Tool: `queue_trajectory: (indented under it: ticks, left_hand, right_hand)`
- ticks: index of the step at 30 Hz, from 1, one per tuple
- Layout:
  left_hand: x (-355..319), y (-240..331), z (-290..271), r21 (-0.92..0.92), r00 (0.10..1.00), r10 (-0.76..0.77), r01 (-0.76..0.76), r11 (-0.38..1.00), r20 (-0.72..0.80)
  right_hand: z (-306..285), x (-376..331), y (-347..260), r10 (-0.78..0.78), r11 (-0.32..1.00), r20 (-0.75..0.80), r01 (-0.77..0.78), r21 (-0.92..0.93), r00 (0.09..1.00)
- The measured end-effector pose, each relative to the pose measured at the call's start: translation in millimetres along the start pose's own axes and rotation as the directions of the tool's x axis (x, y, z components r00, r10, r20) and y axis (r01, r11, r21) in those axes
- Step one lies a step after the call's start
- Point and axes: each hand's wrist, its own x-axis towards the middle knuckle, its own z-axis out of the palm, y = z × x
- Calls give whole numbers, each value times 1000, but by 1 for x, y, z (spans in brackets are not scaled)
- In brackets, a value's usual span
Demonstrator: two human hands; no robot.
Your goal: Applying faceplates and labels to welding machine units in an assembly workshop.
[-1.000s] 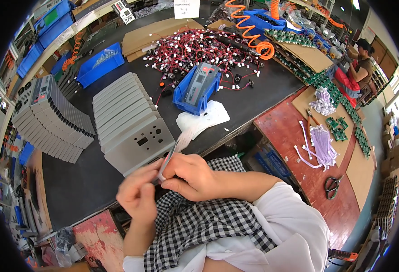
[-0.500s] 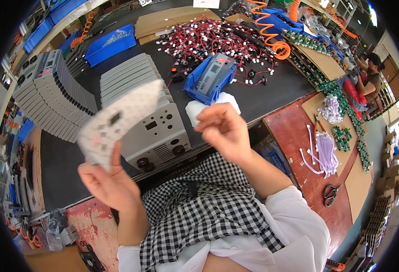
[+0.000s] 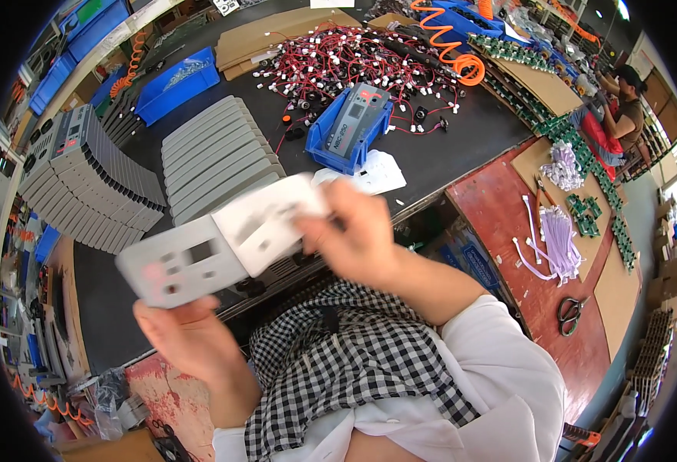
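Note:
A grey faceplate sticker point(image 3: 170, 279), with a dark rectangular window and several small cut-outs, is tilted over the table's front edge. My left hand point(image 3: 196, 339) pinches its lower left edge. White backing paper point(image 3: 265, 223) is folded back from the right part of the sticker. The fingers of my right hand point(image 3: 357, 235) are closed on this paper's right end; both are blurred by motion. Behind the sticker stands a row of grey metal panels point(image 3: 215, 154), the front one mostly covered. A blue bin point(image 3: 329, 146) holding printed faceplate stickers sits beyond my right hand, on white paper point(image 3: 381, 173).
Finished-looking grey panels point(image 3: 96, 181) stand in a curved row at the left. A heap of red-wired connectors point(image 3: 346, 65) lies at the back, below an orange coiled hose point(image 3: 469, 69). Scissors point(image 3: 569, 316) and purple cables point(image 3: 560, 246) rest on the red table. Another person point(image 3: 623, 115) sits far right.
My right hand has moved left and taken hold of the backing paper, which is now folded away from the sticker. The sticker has swung from upright to nearly level.

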Motion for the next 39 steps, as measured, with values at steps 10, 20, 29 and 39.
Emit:
queue_trajectory:
  ticks: [10, 20, 29, 39]
  left_hand:
    - [10, 16, -42, -4, 958, 147, -153, 988, -247]
    - [0, 15, -14, 312, 885, 417, -345, 885, -205]
    - [-22, -10, -10, 575, 772, 460, -635, 516, 440]
    - [-42, -28, -11, 611, 738, 330, -674, 415, 589]
  right_hand:
    - [-88, -38, 112, 686, 681, -132, -695, -229, 715]
    - [-96, -3, 142, 621, 502, -74, -468, -727, 781]
    - [-38, -10, 61, -10, 978, -23, 4, -209, 1000]
    - [28, -28, -5, 23, 896, 219, -118, 427, 975]
